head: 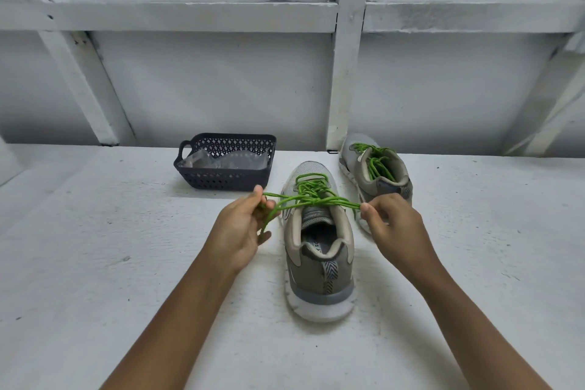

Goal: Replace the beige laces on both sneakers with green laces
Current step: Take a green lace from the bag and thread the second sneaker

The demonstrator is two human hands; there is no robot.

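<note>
Toward the back left of the table [95, 263], parked clear of the work: a dark basket [221, 181] with clear wrappers [218, 163] inside (lace packaging, most likely, though hard to confirm).

Next along, left hand [240, 231], fingers curled round a loop of the green lace [316, 201] and drawing it out leftward.

Between the hands, near sneaker [319, 279], standing heel toward the wearer, presumably so both ends can be pulled level across the tongue. Threaded in green through the eyelets, no beige to be seen.

Then right hand [392, 225], pinching the other end between thumb and fingertip and drawing it rightward. Opposed pulls and a taut lace: looks like cinching a knot or bow, probably the last step on this shoe.

Farther right and back, near the wall, far sneaker [351, 152], set aside and already laced in green, bunched loosely at its opening.

Close to finished, by the look of both shoes. Worth minding: an uneven pull slipping the loop from the left fingers.
</note>
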